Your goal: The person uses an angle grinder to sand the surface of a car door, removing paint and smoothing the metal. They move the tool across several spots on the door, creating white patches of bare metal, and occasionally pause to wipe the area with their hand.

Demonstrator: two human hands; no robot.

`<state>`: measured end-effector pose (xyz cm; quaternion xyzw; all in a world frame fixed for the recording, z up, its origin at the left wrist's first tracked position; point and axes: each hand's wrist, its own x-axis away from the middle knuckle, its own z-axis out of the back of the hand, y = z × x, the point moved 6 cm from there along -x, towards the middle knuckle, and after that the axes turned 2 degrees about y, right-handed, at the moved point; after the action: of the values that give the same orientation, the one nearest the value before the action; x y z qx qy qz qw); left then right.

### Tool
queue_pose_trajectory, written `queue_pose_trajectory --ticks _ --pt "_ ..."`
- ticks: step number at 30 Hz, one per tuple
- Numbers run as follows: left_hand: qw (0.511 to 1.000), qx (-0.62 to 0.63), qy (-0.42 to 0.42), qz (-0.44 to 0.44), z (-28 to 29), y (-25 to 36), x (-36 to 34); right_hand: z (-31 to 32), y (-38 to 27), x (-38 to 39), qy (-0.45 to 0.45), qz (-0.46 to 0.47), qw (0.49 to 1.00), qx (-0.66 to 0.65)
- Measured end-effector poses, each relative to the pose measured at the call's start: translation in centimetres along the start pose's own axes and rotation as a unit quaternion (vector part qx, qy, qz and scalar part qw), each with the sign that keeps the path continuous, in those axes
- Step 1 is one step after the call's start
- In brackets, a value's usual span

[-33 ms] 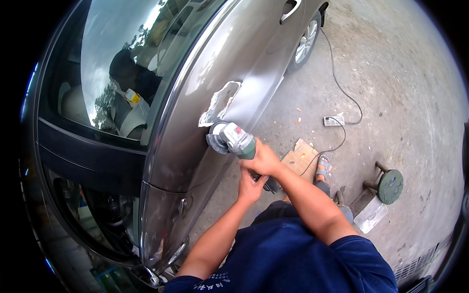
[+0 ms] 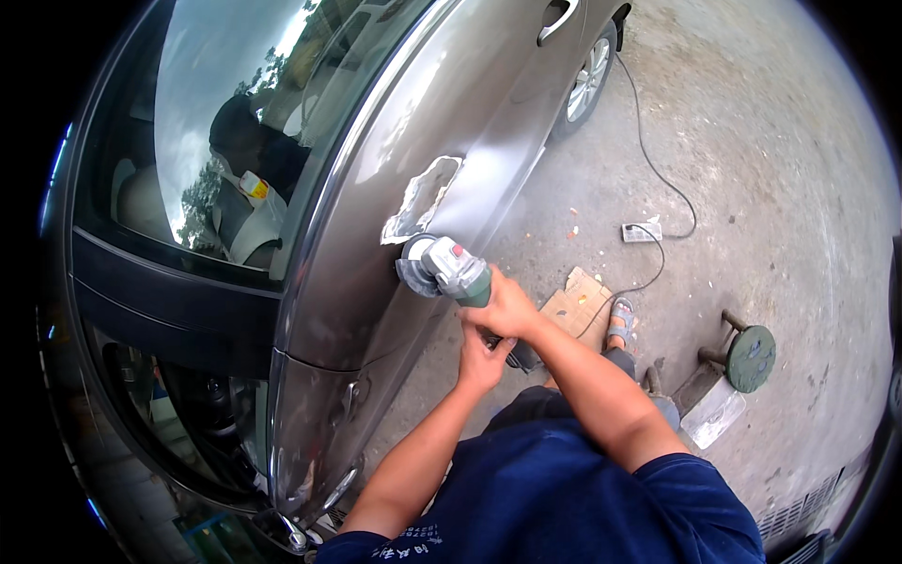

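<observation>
An angle grinder (image 2: 453, 271), green with a silver head and a red button, is held in both hands against the side of a brown-grey car (image 2: 329, 301). My right hand (image 2: 507, 305) wraps round its green body; my left hand (image 2: 481, 352) grips lower, on the rear part, partly hidden. The grinder's disc (image 2: 420, 263) is at the lower edge of an irregular patch of stripped paint (image 2: 423, 199) with a white rim, on the door; whether it touches cannot be made out exactly.
A black cord (image 2: 642, 132) runs over the concrete floor past a white power strip (image 2: 642, 232). Cardboard (image 2: 573, 305) lies by my sandalled foot (image 2: 620, 321). A round green stool (image 2: 750, 359) lies on its side at the right, near a pale board (image 2: 714, 414). The car's wheel (image 2: 589, 77) is up ahead.
</observation>
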<state>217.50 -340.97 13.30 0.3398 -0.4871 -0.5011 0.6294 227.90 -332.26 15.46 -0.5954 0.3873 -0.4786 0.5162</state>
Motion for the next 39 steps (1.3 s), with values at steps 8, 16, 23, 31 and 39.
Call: queue_pose_trajectory --ticks 8,16,23,31,39 --pt "0.999 -0.009 -0.033 0.030 -0.1 -0.3 -0.3 0.3 0.1 -0.2 0.012 -0.008 1.000 0.001" --pt "0.998 0.008 -0.048 0.026 -0.6 0.8 -1.3 1.1 -0.1 -0.3 0.019 -0.037 0.999 0.013" --pt "0.997 0.023 -0.066 0.016 -1.0 0.8 -1.9 1.8 -0.5 -0.7 0.048 -0.029 0.998 0.029" --pt "0.997 0.017 -0.070 0.012 -0.9 0.6 -2.4 2.3 -0.6 -1.2 0.062 -0.014 0.998 0.016" --pt "0.996 0.055 -0.063 -0.009 -1.0 2.2 -1.6 1.8 -1.3 -0.8 0.040 0.001 0.999 0.031"
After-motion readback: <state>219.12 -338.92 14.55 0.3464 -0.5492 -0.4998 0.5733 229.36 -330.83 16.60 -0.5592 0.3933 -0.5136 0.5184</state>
